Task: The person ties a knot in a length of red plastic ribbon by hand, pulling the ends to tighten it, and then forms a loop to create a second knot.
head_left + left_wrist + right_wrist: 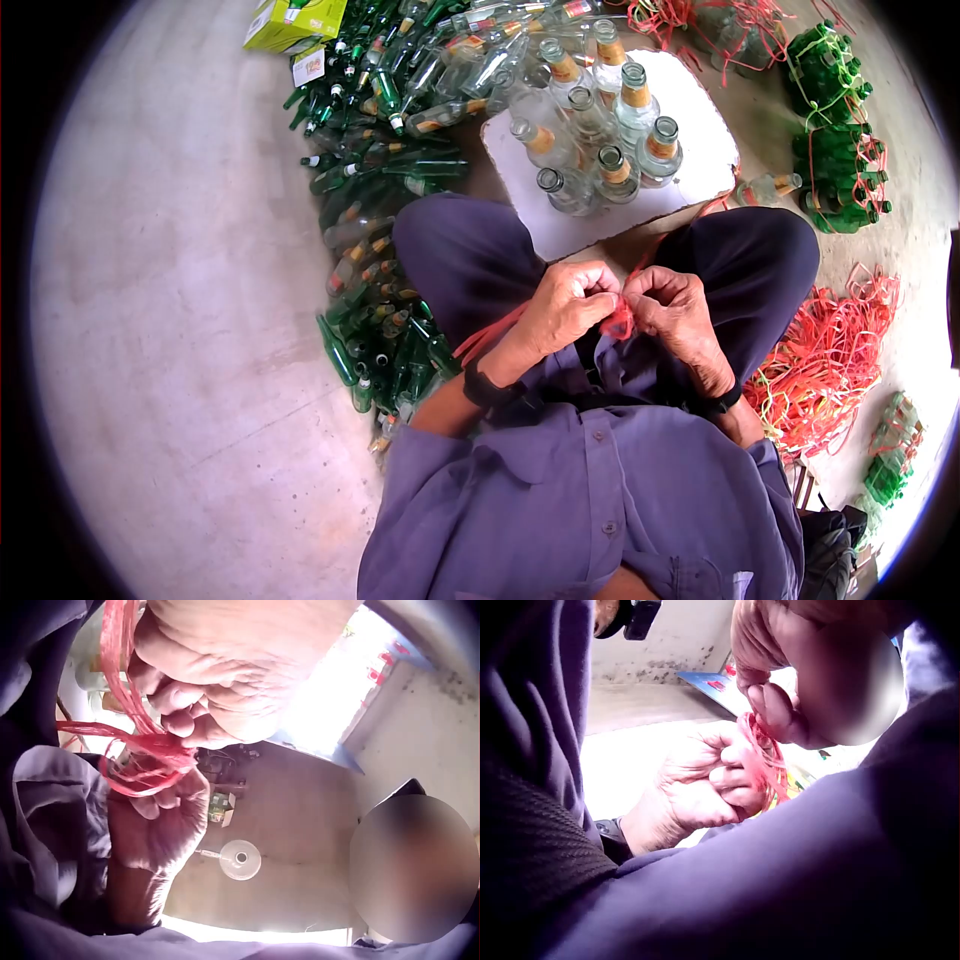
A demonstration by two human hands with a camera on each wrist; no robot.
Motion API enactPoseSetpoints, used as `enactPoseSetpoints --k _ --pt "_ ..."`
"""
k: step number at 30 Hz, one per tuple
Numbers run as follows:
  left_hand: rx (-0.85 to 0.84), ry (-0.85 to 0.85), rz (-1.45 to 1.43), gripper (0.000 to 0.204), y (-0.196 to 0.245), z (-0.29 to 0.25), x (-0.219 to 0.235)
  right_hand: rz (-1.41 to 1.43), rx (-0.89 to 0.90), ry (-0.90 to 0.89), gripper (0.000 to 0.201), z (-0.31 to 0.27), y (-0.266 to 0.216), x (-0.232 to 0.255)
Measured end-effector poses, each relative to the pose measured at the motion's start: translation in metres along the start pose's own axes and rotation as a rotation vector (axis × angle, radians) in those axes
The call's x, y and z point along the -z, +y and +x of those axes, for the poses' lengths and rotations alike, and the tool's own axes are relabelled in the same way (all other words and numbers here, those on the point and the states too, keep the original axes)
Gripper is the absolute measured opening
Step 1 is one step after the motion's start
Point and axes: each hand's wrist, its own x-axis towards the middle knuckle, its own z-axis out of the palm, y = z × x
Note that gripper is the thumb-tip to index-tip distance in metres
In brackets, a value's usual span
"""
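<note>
My left hand [565,308] and right hand [675,308] meet over my lap, thumbs and fingers curled. Between them is a small bunch of red plastic strips [619,322], which both hands pinch. Several strips trail left past the left wrist. Seen from the left wrist, the strips [166,754] loop between the left hand [240,667] above and the right hand [154,829] below. In the right wrist view, the bunch [761,761] lies against the left hand's curled fingers [731,780], with the right hand [772,682] at its upper end.
Several clear bottles [612,172] stand on a white board [705,165] beyond my knees. Green and clear bottles [390,170] lie heaped to the left, below a yellow-green box [300,22]. On the right are tied green bottles [842,170] and a red strip pile [825,365].
</note>
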Motion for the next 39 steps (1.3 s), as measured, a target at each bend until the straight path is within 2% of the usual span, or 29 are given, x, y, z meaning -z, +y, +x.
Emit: enactPoseSetpoints --k 2,3,5,6,7,9,11,13,14,18,21,23,24,27,31,34,36,39 --pt "0.015 -0.050 -0.036 0.006 -0.004 0.000 -0.001 -0.127 0.076 0.120 0.005 0.003 0.005 -0.003" --pt "0.014 -0.051 -0.036 0.006 -0.003 0.001 0.000 -0.127 0.077 0.121 0.005 0.002 0.003 -0.003" --pt "0.044 0.012 0.031 0.005 -0.002 0.000 0.001 -0.121 0.100 0.050 0.006 -0.001 -0.001 -0.003" --pt "0.039 0.023 0.023 0.006 0.002 -0.001 -0.002 -0.050 0.014 0.028 0.007 -0.002 -0.005 0.000" --pt "0.038 0.023 0.023 0.006 0.002 0.000 -0.002 -0.050 0.014 0.028 0.007 0.000 -0.002 0.002" --pt "0.005 -0.063 -0.032 0.007 0.003 0.000 -0.001 -0.026 0.057 0.041 0.006 0.007 0.005 0.004" --pt "0.001 -0.073 -0.045 0.006 0.002 0.000 0.001 -0.086 0.084 0.075 0.007 0.004 -0.001 0.002" --pt "-0.001 0.010 0.054 0.006 0.001 -0.001 0.002 -0.085 0.009 -0.002 0.008 -0.001 -0.009 0.001" --pt "-0.001 0.011 0.055 0.006 -0.001 -0.001 0.002 0.013 -0.038 -0.045 0.008 0.002 -0.003 0.007" --pt "0.023 -0.032 -0.158 0.007 -0.003 -0.001 0.002 -0.117 0.088 0.052 0.008 0.006 0.000 -0.001" --pt "0.038 0.001 -0.055 0.009 0.004 -0.002 0.001 0.011 -0.005 -0.018 0.009 0.004 -0.002 0.007" --pt "0.024 -0.002 -0.113 0.007 -0.003 -0.001 0.000 -0.042 -0.016 -0.013 0.009 0.005 0.000 0.005" --pt "0.011 -0.009 -0.173 0.006 -0.005 0.000 -0.001 -0.061 0.005 0.038 0.009 0.005 -0.001 0.001" --pt "-0.003 0.027 -0.120 0.006 -0.004 -0.001 -0.001 -0.060 0.044 0.127 0.006 0.005 0.001 -0.002" --pt "-0.028 0.050 -0.157 0.005 -0.005 -0.005 -0.007 -0.002 0.171 0.249 0.005 0.001 0.001 -0.004" --pt "-0.076 0.080 -0.085 0.005 -0.003 -0.006 -0.010 -0.088 0.289 0.361 0.004 -0.008 -0.007 -0.007" --pt "-0.103 0.099 0.018 0.005 -0.005 -0.006 -0.010 -0.115 0.345 0.307 0.004 -0.014 -0.009 -0.006" --pt "-0.107 0.079 -0.031 0.006 -0.004 -0.006 -0.013 -0.182 0.409 0.236 0.005 -0.015 -0.010 -0.006"
